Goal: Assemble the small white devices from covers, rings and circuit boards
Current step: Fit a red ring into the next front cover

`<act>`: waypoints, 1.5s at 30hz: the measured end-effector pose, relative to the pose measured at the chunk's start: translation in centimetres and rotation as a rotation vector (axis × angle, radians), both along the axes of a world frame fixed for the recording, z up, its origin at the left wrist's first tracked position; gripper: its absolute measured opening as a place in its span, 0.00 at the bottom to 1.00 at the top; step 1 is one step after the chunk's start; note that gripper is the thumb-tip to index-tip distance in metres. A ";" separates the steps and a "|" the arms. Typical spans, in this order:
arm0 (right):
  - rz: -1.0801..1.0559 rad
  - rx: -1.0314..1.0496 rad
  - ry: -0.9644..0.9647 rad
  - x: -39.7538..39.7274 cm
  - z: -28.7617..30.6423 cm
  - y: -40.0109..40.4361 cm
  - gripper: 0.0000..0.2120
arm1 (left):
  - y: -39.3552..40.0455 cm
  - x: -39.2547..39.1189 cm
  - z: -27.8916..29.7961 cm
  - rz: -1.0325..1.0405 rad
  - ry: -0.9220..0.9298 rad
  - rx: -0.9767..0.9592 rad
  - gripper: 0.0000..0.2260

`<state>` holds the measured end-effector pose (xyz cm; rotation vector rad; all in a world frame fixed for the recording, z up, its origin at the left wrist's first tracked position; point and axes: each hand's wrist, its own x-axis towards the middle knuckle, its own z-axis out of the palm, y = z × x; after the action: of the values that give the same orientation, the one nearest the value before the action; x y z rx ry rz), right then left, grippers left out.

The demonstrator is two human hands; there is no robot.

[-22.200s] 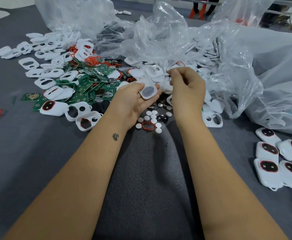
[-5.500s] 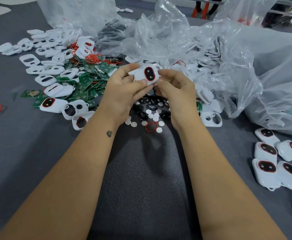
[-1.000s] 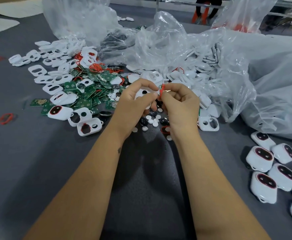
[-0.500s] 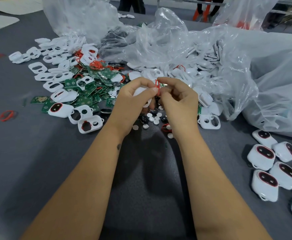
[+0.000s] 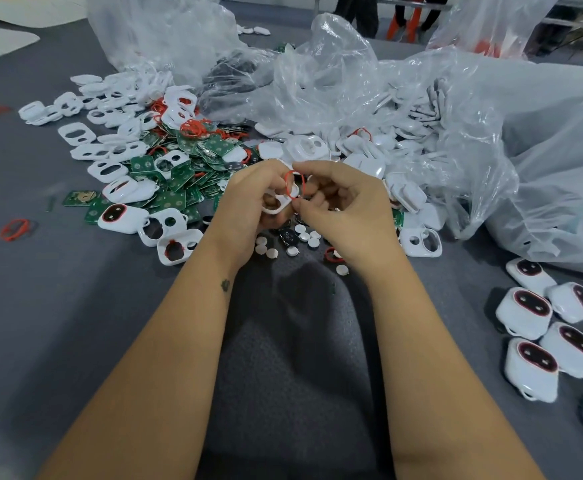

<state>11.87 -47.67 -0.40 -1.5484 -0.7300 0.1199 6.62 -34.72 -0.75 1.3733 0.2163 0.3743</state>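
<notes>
My left hand [image 5: 248, 206] grips a white cover [image 5: 276, 202] with holes in it, held above the table's middle. My right hand [image 5: 345, 206] pinches a thin red ring [image 5: 294, 185] right against that cover. Behind the hands lies a heap of green circuit boards [image 5: 179, 174], more white covers [image 5: 106, 150] and loose red rings [image 5: 193, 128]. Small white discs [image 5: 303, 237] and dark inserts [image 5: 288, 235] lie just under the hands. Several finished white devices [image 5: 532, 341] with red-rimmed dark windows sit at the right.
Large clear plastic bags [image 5: 456, 133] holding white parts spread across the back and right. One red ring [image 5: 14, 229] lies alone at the left on the grey felt table [image 5: 75, 323]. Legs of people [image 5: 362, 12] stand beyond the far edge.
The red ring has opened out into a loop against the cover between my fingers. Both hands stay together in the same spot; the view has shifted slightly.
</notes>
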 end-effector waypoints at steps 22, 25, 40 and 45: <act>0.708 0.675 0.813 0.1 0.1 -0.1 0.16 | 0.3 0.6 -0.9 0.246 -0.097 0.125 0.12; 0.715 0.698 0.839 0.3 -0.1 -0.2 0.16 | 0.2 0.5 -0.9 0.251 -0.106 0.134 0.07; 0.654 0.688 0.818 0.6 -0.1 -0.5 0.13 | 0.4 0.8 -0.5 0.229 -0.121 -0.236 0.11; 0.512 0.619 0.739 0.7 0.1 -0.5 0.10 | 0.4 0.8 -0.8 0.173 -0.092 -0.183 0.14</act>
<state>12.62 -48.21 -0.33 -0.6164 -0.4764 0.7341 7.41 -34.35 -1.58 1.1581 0.2873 0.5481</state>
